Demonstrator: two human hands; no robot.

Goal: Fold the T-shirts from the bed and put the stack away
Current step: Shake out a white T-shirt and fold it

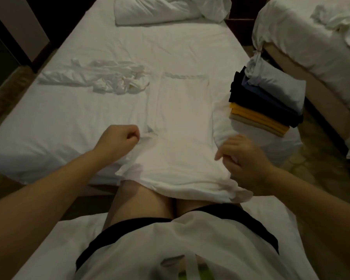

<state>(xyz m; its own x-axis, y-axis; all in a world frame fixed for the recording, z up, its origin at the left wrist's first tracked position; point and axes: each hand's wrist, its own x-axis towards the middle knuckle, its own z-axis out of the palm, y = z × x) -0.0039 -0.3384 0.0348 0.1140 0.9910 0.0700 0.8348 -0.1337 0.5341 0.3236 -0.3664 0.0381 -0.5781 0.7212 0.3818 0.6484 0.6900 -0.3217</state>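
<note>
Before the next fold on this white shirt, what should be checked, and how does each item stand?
1. Flatness: the white T-shirt lies spread on the bed, hem over the near edge: ok.
2. Grip: the right hand pinches the shirt's right side: ok.
3. Grip: the left hand is a fist at the left edge; fabric inside: cannot tell.
4. Room: the folded stack sits beside the shirt, off it: ok.
5. Pile done: a crumpled white garment lies unfolded: not ok.
</note>
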